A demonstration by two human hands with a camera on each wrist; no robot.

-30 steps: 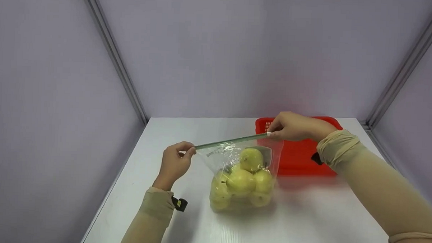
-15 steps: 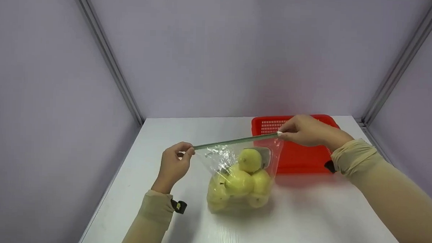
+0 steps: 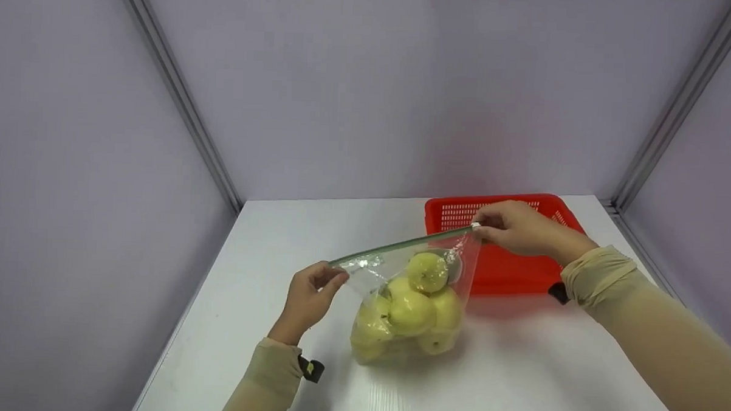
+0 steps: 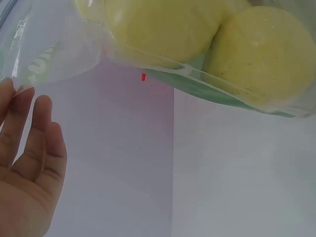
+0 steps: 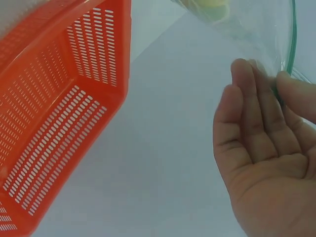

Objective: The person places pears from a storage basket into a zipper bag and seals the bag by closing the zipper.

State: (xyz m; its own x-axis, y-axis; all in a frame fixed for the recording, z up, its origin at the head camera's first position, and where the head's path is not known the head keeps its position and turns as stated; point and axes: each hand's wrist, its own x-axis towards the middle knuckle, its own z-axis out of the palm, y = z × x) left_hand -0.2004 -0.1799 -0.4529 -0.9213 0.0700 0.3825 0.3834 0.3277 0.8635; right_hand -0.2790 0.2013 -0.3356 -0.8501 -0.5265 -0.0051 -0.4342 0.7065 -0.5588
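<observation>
Between the two hands a clear zip bag holds several yellow-green pears, its bottom low over or on the white table. A green zip strip runs slantwise along the top, higher on the right. My left hand pinches the bag's upper left corner between thumb and fingers. At the other end, my right hand pinches the upper right corner by the white slider. The right wrist view has the thumb pressed against the fingers on the green edge.
A red perforated basket stands on the white table behind the right hand, near the back right. Grey-lilac walls enclose the table at the back and both sides.
My right hand has moved right along the zip strip with the white slider. My left hand has shifted slightly right and down, and the strip slants more.
</observation>
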